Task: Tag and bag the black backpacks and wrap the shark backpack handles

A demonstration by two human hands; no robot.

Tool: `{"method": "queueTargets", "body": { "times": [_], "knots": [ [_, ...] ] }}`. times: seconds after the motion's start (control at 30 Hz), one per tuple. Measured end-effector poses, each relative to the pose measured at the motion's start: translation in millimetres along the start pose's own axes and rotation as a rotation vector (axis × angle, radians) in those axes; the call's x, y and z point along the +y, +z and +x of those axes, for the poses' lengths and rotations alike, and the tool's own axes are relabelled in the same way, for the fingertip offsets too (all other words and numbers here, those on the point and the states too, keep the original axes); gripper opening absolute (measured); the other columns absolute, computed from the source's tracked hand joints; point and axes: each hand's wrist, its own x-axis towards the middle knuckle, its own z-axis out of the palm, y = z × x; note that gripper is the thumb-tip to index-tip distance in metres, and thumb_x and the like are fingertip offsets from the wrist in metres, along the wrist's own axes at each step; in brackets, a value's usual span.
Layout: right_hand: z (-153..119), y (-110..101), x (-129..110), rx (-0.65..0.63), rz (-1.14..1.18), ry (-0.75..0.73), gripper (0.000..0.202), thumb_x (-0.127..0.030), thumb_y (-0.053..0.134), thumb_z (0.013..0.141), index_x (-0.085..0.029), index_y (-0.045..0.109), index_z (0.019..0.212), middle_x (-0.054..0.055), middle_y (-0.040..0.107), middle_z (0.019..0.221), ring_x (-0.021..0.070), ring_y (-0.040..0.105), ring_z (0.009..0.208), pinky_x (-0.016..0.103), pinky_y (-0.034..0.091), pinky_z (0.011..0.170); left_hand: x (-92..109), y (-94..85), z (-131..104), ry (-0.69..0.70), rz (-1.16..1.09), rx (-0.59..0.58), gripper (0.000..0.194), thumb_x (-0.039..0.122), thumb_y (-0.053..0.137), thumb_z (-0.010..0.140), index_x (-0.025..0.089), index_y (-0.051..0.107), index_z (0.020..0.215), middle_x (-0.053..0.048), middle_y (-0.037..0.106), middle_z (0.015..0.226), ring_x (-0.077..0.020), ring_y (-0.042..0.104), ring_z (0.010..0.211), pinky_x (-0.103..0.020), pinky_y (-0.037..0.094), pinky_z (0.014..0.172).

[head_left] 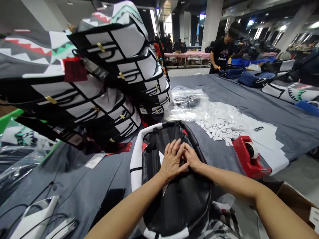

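A black and white backpack (174, 212) lies on the grey-covered table with its padded back and straps facing up. My left hand (171, 161) rests on the middle of it, fingers stretched out over the straps. Close against it, my right hand (193, 158) has its fingers bent and pressed down near a strap. The left thumb and fingers partly cover those fingertips, so whatever they pinch is hidden. A white piece (161, 156) shows beside the left hand on the backpack.
Stacked backpacks (124, 69) lean at the left. Beyond the backpack lie clear plastic bags (186, 99) and many small white tags (221, 127). A red tape dispenser (246, 157) stands right, on white sheets (270, 141). A phone-like black slab (109, 202) lies left. A co-worker (221, 54) stands across the table.
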Motion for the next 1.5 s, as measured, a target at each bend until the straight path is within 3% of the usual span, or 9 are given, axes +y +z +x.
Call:
{"method": "queueTargets", "body": {
  "times": [0.13, 0.3, 0.5, 0.67, 0.9, 1.03, 1.2, 1.37, 1.5],
  "knots": [
    [47.1, -62.6, -21.1, 0.220, -0.083, -0.155, 0.030, -0.049, 0.041, 0.099, -0.022, 0.053, 0.110, -0.001, 0.060, 0.078, 0.0140, 0.060, 0.065, 0.029, 0.053, 0.067, -13.2, 29.0, 1.8, -0.183, 0.051, -0.127, 0.085, 0.071, 0.047, 0.090, 0.025, 0.028, 0.159, -0.018, 0.021, 0.166, -0.0409, 0.021, 0.151, -0.062, 0.023, 0.116],
    [161.4, -135.2, -9.9, 0.219, -0.719, -0.111, 0.025, -0.033, 0.047, 0.095, -0.018, 0.060, 0.110, 0.002, 0.063, 0.085, 0.0155, 0.060, 0.079, 0.030, 0.051, 0.078, -10.8, 34.1, -5.7, -0.173, 0.062, -0.151, 0.089, 0.073, 0.048, 0.089, 0.030, 0.018, 0.161, -0.016, 0.012, 0.169, -0.0408, 0.022, 0.151, -0.061, 0.025, 0.117],
    [250.5, -122.4, 51.3, 0.162, -0.935, -0.003, 0.036, -0.024, 0.075, 0.078, -0.019, 0.068, 0.113, 0.011, 0.066, 0.110, 0.0253, 0.057, 0.106, 0.038, 0.044, 0.094, -16.1, 30.7, -6.7, -0.152, 0.034, -0.187, 0.097, 0.075, 0.052, 0.085, 0.029, 0.015, 0.161, -0.016, 0.009, 0.169, -0.0425, 0.025, 0.150, -0.059, 0.031, 0.115],
    [268.2, -120.2, 69.5, 0.110, -1.049, 0.058, 0.023, -0.031, 0.054, 0.097, -0.022, 0.075, 0.098, 0.011, 0.070, 0.112, 0.0257, 0.059, 0.109, 0.032, 0.041, 0.088, -17.5, 32.4, -9.0, -0.156, 0.025, -0.195, 0.098, 0.076, 0.051, 0.085, 0.029, 0.014, 0.162, -0.017, 0.005, 0.169, -0.0431, 0.023, 0.151, -0.059, 0.033, 0.115],
    [268.9, -151.9, 31.6, -0.037, -1.164, 0.143, 0.017, -0.024, 0.064, 0.086, -0.021, 0.075, 0.074, 0.006, 0.073, 0.082, 0.0209, 0.065, 0.084, 0.026, 0.036, 0.066, -16.1, 32.4, -5.6, -0.177, -0.017, -0.213, 0.095, 0.073, 0.052, 0.086, 0.031, 0.013, 0.161, -0.015, 0.005, 0.169, -0.0427, 0.022, 0.151, -0.060, 0.034, 0.115],
    [254.3, -146.2, 17.6, 0.031, -1.180, 0.119, 0.018, -0.024, 0.058, 0.090, -0.021, 0.076, 0.088, 0.007, 0.074, 0.092, 0.0205, 0.065, 0.089, 0.026, 0.038, 0.069, -13.7, 32.1, -4.1, -0.193, -0.034, -0.205, 0.093, 0.072, 0.054, 0.087, 0.032, 0.014, 0.161, -0.016, 0.005, 0.169, -0.0424, 0.023, 0.151, -0.060, 0.034, 0.115],
    [255.3, -118.6, 35.5, 0.129, -1.140, 0.060, 0.031, -0.031, 0.062, 0.092, -0.018, 0.068, 0.120, 0.010, 0.071, 0.113, 0.0186, 0.065, 0.099, 0.025, 0.044, 0.078, -16.1, 36.1, -8.8, -0.188, -0.036, -0.166, 0.096, 0.071, 0.057, 0.085, 0.034, 0.012, 0.161, -0.014, 0.004, 0.169, -0.0416, 0.023, 0.152, -0.060, 0.035, 0.115],
    [270.7, -109.4, 65.4, 0.203, -1.124, 0.143, 0.013, -0.027, 0.065, 0.090, -0.018, 0.072, 0.095, 0.010, 0.073, 0.099, 0.0214, 0.066, 0.093, 0.028, 0.044, 0.074, -20.3, 40.7, -15.3, -0.198, -0.074, -0.169, 0.097, 0.074, 0.056, 0.084, 0.034, 0.013, 0.161, -0.013, -0.001, 0.169, -0.0405, 0.022, 0.152, -0.059, 0.033, 0.117],
    [280.8, -120.9, 60.2, 0.217, -1.135, 0.191, 0.012, -0.025, 0.062, 0.091, -0.018, 0.070, 0.085, 0.009, 0.073, 0.090, 0.0216, 0.066, 0.085, 0.027, 0.039, 0.064, -20.2, 40.0, -15.2, -0.208, -0.075, -0.180, 0.095, 0.072, 0.055, 0.085, 0.033, 0.014, 0.161, -0.012, -0.004, 0.169, -0.0403, 0.020, 0.153, -0.059, 0.032, 0.118]
  ]
}}
